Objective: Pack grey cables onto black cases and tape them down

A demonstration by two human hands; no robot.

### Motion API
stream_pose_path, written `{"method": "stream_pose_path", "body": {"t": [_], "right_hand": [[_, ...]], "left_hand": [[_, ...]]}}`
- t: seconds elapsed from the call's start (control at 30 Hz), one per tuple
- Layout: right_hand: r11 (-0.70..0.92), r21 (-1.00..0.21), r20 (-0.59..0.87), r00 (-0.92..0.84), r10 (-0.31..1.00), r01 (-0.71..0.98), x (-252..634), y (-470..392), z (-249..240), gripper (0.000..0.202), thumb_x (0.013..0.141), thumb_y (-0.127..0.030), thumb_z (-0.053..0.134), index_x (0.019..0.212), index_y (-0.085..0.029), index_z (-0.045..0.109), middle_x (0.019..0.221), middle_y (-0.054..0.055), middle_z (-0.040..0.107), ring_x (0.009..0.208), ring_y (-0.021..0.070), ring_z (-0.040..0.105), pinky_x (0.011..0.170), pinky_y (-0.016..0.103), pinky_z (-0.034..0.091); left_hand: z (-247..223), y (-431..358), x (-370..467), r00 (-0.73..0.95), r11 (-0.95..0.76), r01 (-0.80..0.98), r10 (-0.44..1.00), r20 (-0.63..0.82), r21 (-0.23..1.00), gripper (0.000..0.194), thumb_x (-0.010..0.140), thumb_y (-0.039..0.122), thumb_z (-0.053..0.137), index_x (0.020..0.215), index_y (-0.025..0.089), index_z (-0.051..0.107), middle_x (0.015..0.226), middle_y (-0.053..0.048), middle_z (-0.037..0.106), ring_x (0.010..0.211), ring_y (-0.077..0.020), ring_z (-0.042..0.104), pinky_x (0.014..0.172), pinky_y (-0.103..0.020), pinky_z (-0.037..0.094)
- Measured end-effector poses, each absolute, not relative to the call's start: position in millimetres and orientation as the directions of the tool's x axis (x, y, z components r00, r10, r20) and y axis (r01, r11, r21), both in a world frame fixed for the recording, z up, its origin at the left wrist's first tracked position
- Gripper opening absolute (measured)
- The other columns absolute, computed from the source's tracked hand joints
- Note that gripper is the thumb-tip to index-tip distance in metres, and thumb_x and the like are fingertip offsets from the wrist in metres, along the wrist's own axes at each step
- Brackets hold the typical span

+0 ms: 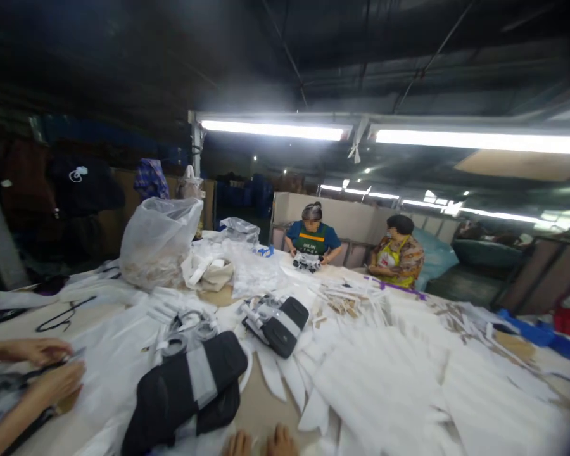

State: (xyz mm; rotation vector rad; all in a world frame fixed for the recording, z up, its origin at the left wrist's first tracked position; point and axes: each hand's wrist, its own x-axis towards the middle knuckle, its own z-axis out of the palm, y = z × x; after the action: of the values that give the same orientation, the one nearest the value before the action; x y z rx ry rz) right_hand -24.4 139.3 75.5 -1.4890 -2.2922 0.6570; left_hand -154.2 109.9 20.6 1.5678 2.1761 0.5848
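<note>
At the bottom edge, only the fingers of my left hand point(238, 443) and my right hand point(282, 441) show, side by side over the beige tabletop point(261, 402). The fingers of both look bent and close together; whatever they hold is below the frame. Up and to the left of them lies a stack of black padded bags point(166, 396) with a pale wrap band round it and grey straps at its far end. Farther off rests a second black bag bundle point(285, 326), banded likewise. White pointed sheets point(270, 375) lie just beyond my right hand.
A co-worker's hands point(59, 373) handle dark straps at the left. White sheets point(380, 380) cover the right side. A large clear plastic bag point(159, 244) stands at the back left. Two people point(308, 237) work across the table, under tube lights point(275, 130).
</note>
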Motion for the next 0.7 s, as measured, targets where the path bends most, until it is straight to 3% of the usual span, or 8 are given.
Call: {"method": "stream_pose_path", "body": {"t": [0.07, 0.1, 0.17, 0.27, 0.43, 0.57, 0.7], "right_hand": [[0.319, -0.422, -0.05, -0.373, 0.926, 0.849, -30, 118, 62, 0.015, 0.086, -0.013, 0.056, 0.095, -0.018, 0.066, 0.11, 0.01, 0.063, 0.099, 0.0205, 0.059, 0.087, 0.035, 0.048], [0.32, -0.362, -0.084, -0.372, 0.924, 0.876, -30, 112, 58, 0.021, 0.084, -0.006, 0.053, 0.094, -0.019, 0.067, 0.111, 0.012, 0.064, 0.102, 0.0217, 0.058, 0.087, 0.033, 0.047], [0.337, -0.311, -0.133, -0.392, 0.91, 0.889, -25, 109, 49, 0.031, 0.082, 0.0, 0.045, 0.094, -0.018, 0.067, 0.11, 0.014, 0.063, 0.103, 0.0226, 0.057, 0.086, 0.031, 0.045], [0.307, -0.357, -0.19, -0.391, 0.901, 0.882, -10, 119, 32, 0.035, 0.08, 0.003, 0.04, 0.099, -0.015, 0.064, 0.108, 0.012, 0.06, 0.105, 0.0203, 0.053, 0.087, 0.028, 0.041], [0.302, -0.346, -0.208, -0.387, 0.898, 0.888, 2, 132, 14, 0.036, 0.078, -0.002, 0.049, 0.111, -0.015, 0.058, 0.112, 0.01, 0.054, 0.109, 0.02, 0.046, 0.09, 0.027, 0.038], [0.362, -0.302, -0.219, -0.434, 0.874, 0.882, -5, 130, 16, 0.033, 0.076, -0.008, 0.061, 0.107, -0.017, 0.06, 0.113, 0.01, 0.052, 0.107, 0.0237, 0.043, 0.088, 0.031, 0.037], [0.388, -0.245, -0.238, -0.443, 0.864, 0.888, -11, 125, 16, 0.019, 0.082, -0.009, 0.055, 0.099, -0.015, 0.061, 0.113, 0.014, 0.051, 0.108, 0.0274, 0.041, 0.086, 0.035, 0.036]], "left_hand": [[12, 81, -162, -0.241, 0.295, 0.826, 0.955, -0.171, 0.481, 0.062, 0.054, 0.014, 0.067, 0.112, 0.033, 0.061, 0.128, -0.006, 0.058, 0.129, -0.0322, 0.045, 0.108, -0.044, 0.038], [9, 70, -165, -0.163, 0.22, 0.846, 0.974, -0.157, 0.486, 0.061, 0.056, 0.013, 0.061, 0.116, 0.023, 0.059, 0.13, -0.012, 0.055, 0.13, -0.0335, 0.043, 0.109, -0.047, 0.036], [6, 57, -168, -0.101, 0.173, 0.85, 0.981, -0.168, 0.497, 0.057, 0.061, 0.011, 0.056, 0.117, 0.018, 0.055, 0.126, -0.013, 0.055, 0.127, -0.0289, 0.045, 0.109, -0.043, 0.033], [-1, 52, -173, -0.068, 0.144, 0.837, 0.985, -0.162, 0.528, 0.05, 0.069, 0.011, 0.053, 0.119, 0.015, 0.049, 0.121, -0.011, 0.052, 0.122, -0.0241, 0.044, 0.107, -0.037, 0.033], [-5, 52, -183, -0.061, 0.111, 0.811, 0.993, -0.105, 0.575, 0.054, 0.074, 0.006, 0.049, 0.126, 0.017, 0.039, 0.119, -0.01, 0.046, 0.119, -0.0214, 0.042, 0.106, -0.038, 0.033], [-5, 58, -176, -0.012, 0.057, 0.82, 0.997, -0.082, 0.569, 0.061, 0.072, 0.011, 0.06, 0.128, 0.021, 0.039, 0.131, -0.011, 0.04, 0.125, -0.0273, 0.036, 0.106, -0.045, 0.031], [-5, 63, -167, -0.038, 0.087, 0.84, 0.994, -0.101, 0.535, 0.057, 0.069, 0.012, 0.066, 0.122, 0.02, 0.045, 0.138, -0.013, 0.035, 0.126, -0.0333, 0.031, 0.102, -0.05, 0.031]]}}
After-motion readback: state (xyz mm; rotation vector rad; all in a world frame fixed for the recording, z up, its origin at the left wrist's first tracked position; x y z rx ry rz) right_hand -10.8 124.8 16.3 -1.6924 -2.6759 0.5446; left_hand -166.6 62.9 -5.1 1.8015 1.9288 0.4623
